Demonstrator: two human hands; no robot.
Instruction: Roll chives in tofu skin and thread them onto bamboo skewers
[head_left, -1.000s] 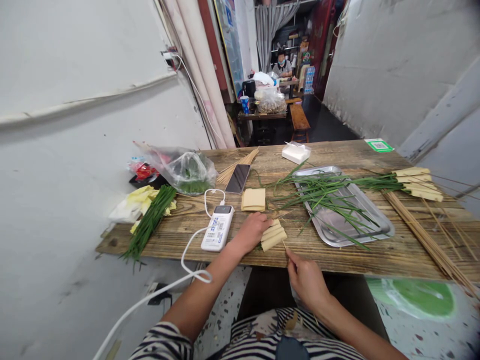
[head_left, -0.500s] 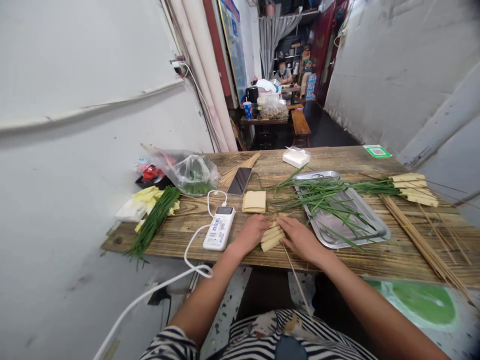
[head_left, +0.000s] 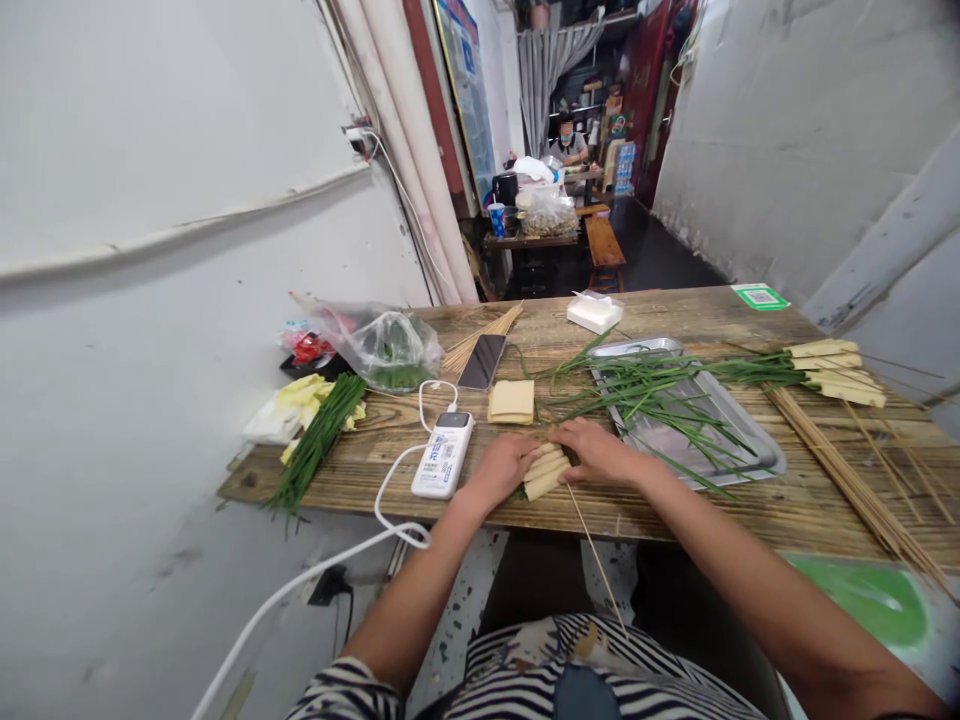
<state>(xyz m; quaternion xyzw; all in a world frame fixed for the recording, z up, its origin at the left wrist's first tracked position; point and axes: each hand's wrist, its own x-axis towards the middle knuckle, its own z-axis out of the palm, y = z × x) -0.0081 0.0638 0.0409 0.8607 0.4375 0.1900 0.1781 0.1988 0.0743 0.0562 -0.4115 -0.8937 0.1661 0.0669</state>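
Observation:
Several pale yellow tofu-skin rolls (head_left: 547, 478) lie side by side in a row at the table's front edge. My left hand (head_left: 508, 466) grips their left ends, fingers closed against them. At the far right corner of the row, my right hand (head_left: 598, 452) has its fingers bent around the rolls. A thin bamboo skewer (head_left: 597, 548) sticks out of the row toward my body; its other end is hidden among the rolls. Just behind my hands sits a stack of square tofu-skin sheets (head_left: 511, 401).
A metal tray (head_left: 765, 462) with loose chives (head_left: 667, 390) stands to the right, beside finished-looking skewered rolls (head_left: 840, 370) and bamboo skewers (head_left: 832, 475). On the left are a white power bank (head_left: 442, 458) with cable, a phone (head_left: 482, 361), and a chive bundle (head_left: 319, 440). A person (head_left: 570, 145) sits far back.
My right hand has drawn slightly up and back, uncovering more of the rolls' right side. The left hand keeps its hold. The whole view has shifted a little.

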